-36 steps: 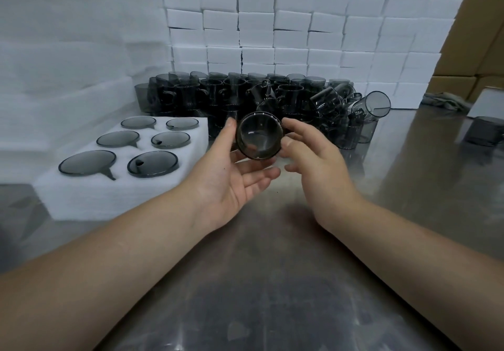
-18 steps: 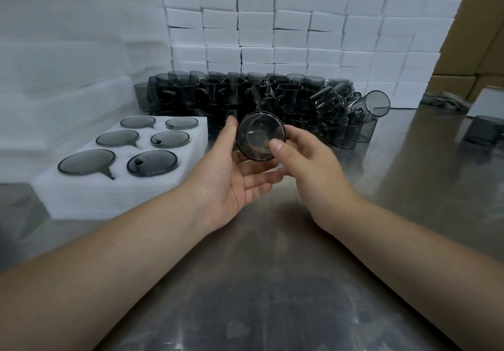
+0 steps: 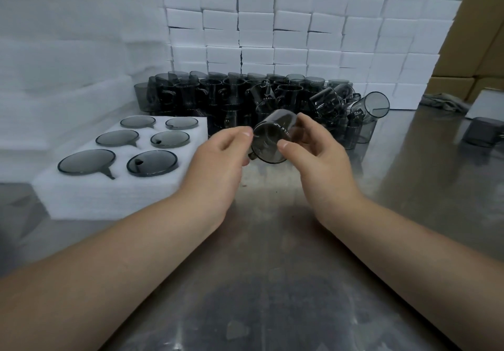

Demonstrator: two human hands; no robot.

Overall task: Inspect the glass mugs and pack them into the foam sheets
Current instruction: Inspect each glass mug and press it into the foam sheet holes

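Both hands grip one smoky glass mug (image 3: pixel 268 140), tilted, held between them over the table (image 3: pixel 272 268) — left hand (image 3: pixel 218 159) pinches its left edge, right hand (image 3: pixel 319 154) curls round its right side. Foam sheet (image 3: pixel 109 195) holding six mugs lies left of the left hand — mug pile (image 3: pixel 231 96) just beyond the fingers

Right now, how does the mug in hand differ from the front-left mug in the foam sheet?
The held mug is in the air, gripped by the left hand and right hand; the front-left mug sits untouched in the foam sheet.
The held mug is tilted, its wall showing; the front-left mug is sunk in a pocket, only one round end visible.
Shared: both are smoky grey glass.
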